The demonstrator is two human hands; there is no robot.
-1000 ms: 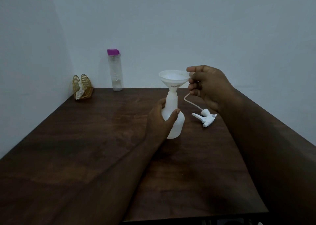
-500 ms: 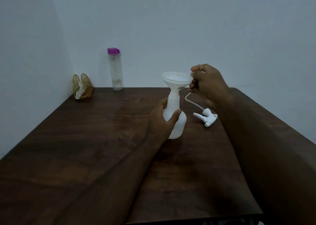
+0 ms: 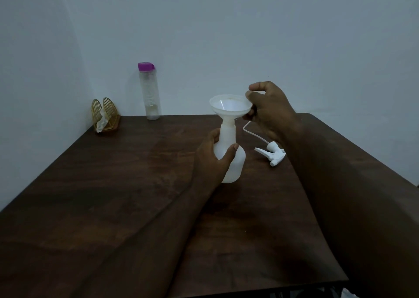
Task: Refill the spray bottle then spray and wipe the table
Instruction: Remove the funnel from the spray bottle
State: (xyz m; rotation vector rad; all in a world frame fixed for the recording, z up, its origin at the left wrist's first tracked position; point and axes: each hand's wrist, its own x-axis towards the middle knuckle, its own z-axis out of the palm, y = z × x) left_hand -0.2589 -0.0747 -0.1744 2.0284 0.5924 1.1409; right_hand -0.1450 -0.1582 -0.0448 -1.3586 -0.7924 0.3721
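A white spray bottle (image 3: 233, 161) stands upright on the dark wooden table (image 3: 113, 184), its top off. My left hand (image 3: 213, 159) grips its shoulder and neck. A white funnel (image 3: 229, 106) sits in the bottle's mouth. My right hand (image 3: 269, 109) pinches the funnel's right rim and tab. The white spray head (image 3: 272, 156) with its thin tube lies on the table just right of the bottle, partly behind my right wrist. A clear water bottle (image 3: 149, 93) with a purple cap stands at the back against the wall.
A gold wire napkin holder (image 3: 105, 116) with a white tissue stands in the back left corner. Walls close the table at the back and left. The table's front edge runs along the bottom right.
The funnel has come down and settled into the bottle's neck. My right hand moved slightly with it, still on the rim. The left hand keeps its hold on the bottle.
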